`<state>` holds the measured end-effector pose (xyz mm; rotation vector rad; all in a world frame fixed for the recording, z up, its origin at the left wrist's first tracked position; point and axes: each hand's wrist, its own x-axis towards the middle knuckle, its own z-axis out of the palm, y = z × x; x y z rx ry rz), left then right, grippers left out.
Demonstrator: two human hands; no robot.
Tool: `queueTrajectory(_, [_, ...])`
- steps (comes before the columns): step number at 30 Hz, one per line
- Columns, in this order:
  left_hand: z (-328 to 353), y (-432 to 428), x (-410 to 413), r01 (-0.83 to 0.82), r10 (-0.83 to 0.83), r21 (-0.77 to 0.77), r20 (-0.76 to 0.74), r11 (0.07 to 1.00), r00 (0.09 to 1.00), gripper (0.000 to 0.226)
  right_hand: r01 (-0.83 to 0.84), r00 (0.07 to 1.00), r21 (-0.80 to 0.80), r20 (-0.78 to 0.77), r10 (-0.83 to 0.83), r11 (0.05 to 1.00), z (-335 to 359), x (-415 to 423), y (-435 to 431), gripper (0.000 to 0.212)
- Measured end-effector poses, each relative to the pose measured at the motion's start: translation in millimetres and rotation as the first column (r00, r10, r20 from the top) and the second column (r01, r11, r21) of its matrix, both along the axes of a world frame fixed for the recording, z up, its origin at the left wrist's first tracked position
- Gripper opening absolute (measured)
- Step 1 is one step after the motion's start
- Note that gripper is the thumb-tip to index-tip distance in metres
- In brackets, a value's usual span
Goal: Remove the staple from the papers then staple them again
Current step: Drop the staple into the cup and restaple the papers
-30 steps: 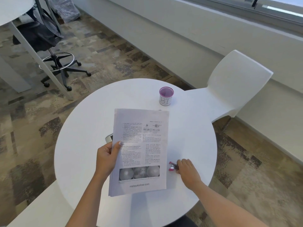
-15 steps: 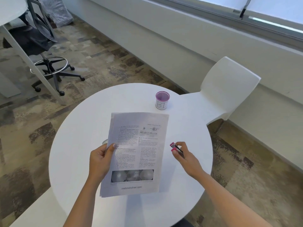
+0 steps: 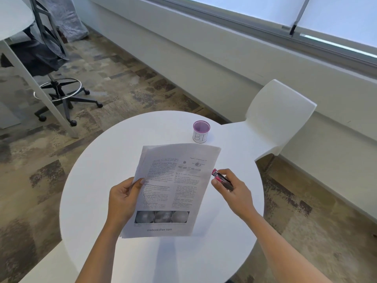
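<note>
- Plainly, in the head view, the task looks to be at its first step. The papers [image 3: 173,190] are in the middle of the frame, printed side up, and I judge the staple is not yet out.
- The left hand [image 3: 122,199] grasps the papers at their left edge, with the thumb on the top sheet and the fingers underneath. A shadow beneath suggests the sheaf is lifted off the surface [image 3: 98,180].
- The right hand [image 3: 234,190] pinches a small pink tool [image 3: 221,178] just beside the papers' right edge, its pink tip pointing at them. Whether it is a staple remover or a little stapler I cannot tell.
- The staple itself is too small to make out, so I cannot say which corner holds it.
- The next move probably calls for bringing the tool's tip to the stapled corner and working it under the staple. The left hand would need to hold the sheets firm so they neither tear nor slide apart.
- The surface is a round white table. A cup [image 3: 201,132] with a purple rim, marked "BI", stands on it above the papers and apart from them.
- A white chair [image 3: 279,119] stands at the right of the frame, against the table's edge.
- An office chair [image 3: 51,58] and part of another table [image 3: 12,19] are in the upper left.
- Patterned carpet [image 3: 132,82] covers the floor.
- A long window [image 3: 326,19] runs across the upper right.
</note>
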<state>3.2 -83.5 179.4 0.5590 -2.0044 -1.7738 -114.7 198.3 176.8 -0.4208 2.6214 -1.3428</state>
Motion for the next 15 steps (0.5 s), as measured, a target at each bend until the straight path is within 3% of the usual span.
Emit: queueTrajectory(15, [6, -7, 5, 0.037, -0.038, -0.03, -0.027, 0.999, 0.999, 0.032, 0.0, 0.999, 0.12, -0.033, 0.004, 0.993, 15, 7, -10, 0.047])
